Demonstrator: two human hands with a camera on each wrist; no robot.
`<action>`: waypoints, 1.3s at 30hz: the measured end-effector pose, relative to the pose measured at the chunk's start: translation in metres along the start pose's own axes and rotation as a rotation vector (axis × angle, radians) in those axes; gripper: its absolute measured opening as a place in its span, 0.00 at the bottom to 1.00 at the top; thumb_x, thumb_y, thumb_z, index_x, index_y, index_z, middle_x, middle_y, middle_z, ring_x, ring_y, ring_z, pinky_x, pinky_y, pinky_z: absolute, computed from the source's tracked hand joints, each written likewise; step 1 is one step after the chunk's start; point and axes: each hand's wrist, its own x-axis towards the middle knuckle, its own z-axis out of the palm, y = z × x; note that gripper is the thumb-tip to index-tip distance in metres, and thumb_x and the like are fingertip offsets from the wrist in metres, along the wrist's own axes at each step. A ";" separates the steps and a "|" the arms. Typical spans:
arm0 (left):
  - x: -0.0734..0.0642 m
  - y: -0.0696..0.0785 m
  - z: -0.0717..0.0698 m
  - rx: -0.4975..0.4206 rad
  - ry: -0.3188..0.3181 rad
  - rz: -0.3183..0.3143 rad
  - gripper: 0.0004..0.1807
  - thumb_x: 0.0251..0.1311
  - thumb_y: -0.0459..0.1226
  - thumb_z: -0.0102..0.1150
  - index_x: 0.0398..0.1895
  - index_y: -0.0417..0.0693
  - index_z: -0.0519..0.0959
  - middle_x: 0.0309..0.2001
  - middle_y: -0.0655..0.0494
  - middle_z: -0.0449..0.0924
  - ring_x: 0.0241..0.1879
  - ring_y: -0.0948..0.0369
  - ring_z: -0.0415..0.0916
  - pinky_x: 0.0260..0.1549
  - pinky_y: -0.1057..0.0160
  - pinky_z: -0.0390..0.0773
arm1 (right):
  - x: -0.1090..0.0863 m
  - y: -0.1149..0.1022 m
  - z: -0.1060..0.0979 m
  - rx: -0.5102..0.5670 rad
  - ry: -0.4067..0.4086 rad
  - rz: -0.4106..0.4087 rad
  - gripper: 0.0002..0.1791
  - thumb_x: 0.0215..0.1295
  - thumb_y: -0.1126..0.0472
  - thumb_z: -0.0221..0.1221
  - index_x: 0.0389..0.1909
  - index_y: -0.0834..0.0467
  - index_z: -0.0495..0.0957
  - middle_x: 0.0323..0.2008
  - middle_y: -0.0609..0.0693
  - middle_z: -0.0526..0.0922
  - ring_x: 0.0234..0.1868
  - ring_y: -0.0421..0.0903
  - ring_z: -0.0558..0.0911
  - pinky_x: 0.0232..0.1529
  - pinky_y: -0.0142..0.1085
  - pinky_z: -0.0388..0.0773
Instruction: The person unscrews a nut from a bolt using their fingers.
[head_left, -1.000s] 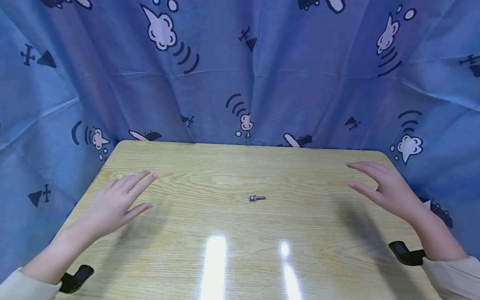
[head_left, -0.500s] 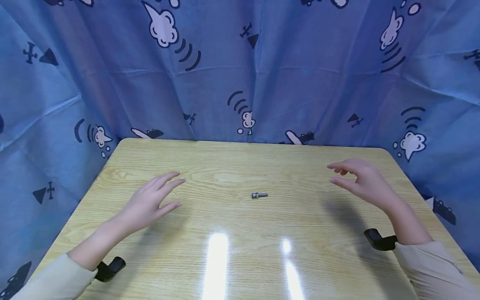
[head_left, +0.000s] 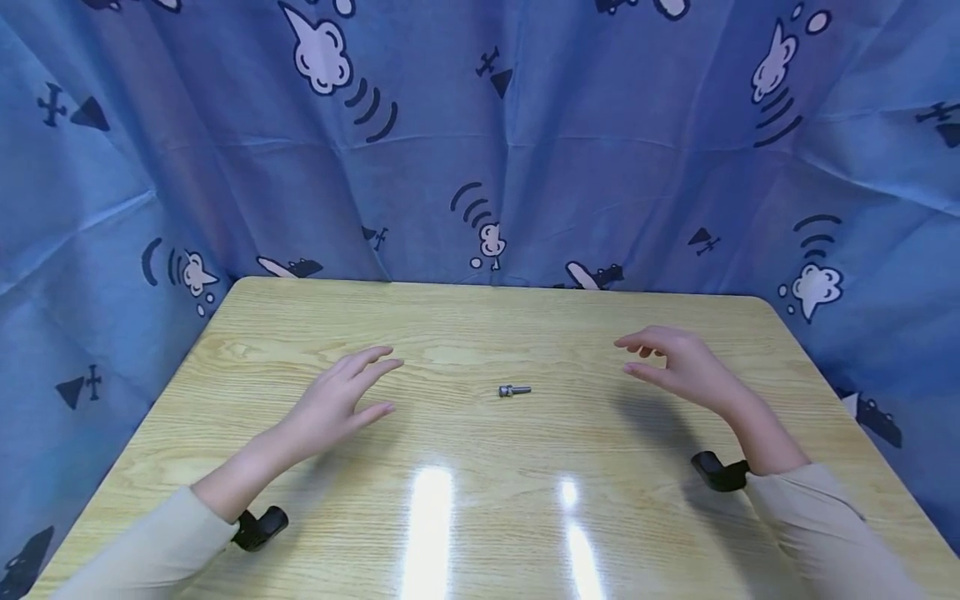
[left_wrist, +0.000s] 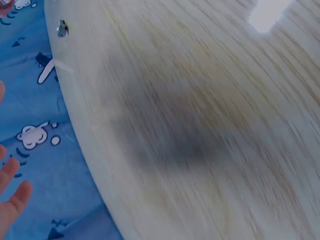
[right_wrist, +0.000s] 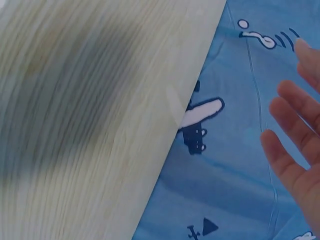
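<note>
Round-cornered wood-grain table [head_left: 517, 454], 2 glare streaks [head_left: 427, 533] on it, blue curtain [head_left: 427, 167] behind — printed clouds [head_left: 322, 58], planes [head_left: 594, 276]

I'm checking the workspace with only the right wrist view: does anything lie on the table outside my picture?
Observer: Yes, the head view shows a small metal bolt on the table.
Operator: Is anything touching it from above?
Observer: No, the left hand and the right hand are both apart from it.
Operator: Which way does it point?
Observer: Its narrow shank points toward the person's right.
</note>
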 end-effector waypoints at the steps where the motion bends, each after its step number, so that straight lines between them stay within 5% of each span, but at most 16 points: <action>1: 0.002 0.000 0.002 -0.010 -0.001 0.002 0.29 0.55 0.41 0.65 0.61 0.46 0.70 0.62 0.45 0.67 0.59 0.46 0.66 0.53 0.44 0.69 | 0.002 0.000 0.003 0.005 -0.012 0.000 0.16 0.56 0.65 0.64 0.47 0.59 0.79 0.40 0.51 0.82 0.36 0.48 0.79 0.33 0.43 0.75; 15: 0.024 0.009 0.040 -0.117 -0.015 0.039 0.23 0.55 0.40 0.65 0.55 0.45 0.75 0.57 0.48 0.73 0.56 0.52 0.70 0.55 0.50 0.70 | 0.029 -0.009 0.036 0.095 -0.160 0.021 0.17 0.55 0.65 0.65 0.48 0.61 0.79 0.43 0.55 0.82 0.39 0.49 0.79 0.39 0.48 0.76; 26: 0.047 0.017 0.062 -0.215 -0.066 0.048 0.25 0.55 0.41 0.65 0.56 0.44 0.74 0.53 0.51 0.76 0.52 0.56 0.74 0.50 0.56 0.74 | 0.043 -0.020 0.056 0.161 -0.124 -0.002 0.17 0.55 0.65 0.65 0.47 0.62 0.79 0.42 0.57 0.82 0.38 0.50 0.79 0.40 0.50 0.76; 39: 0.071 0.025 0.082 -0.247 -0.103 0.016 0.24 0.56 0.42 0.64 0.55 0.44 0.75 0.51 0.52 0.78 0.41 0.56 0.79 0.41 0.59 0.78 | 0.058 -0.032 0.085 0.180 -0.178 -0.066 0.17 0.56 0.64 0.65 0.46 0.64 0.79 0.39 0.56 0.82 0.38 0.49 0.79 0.37 0.45 0.77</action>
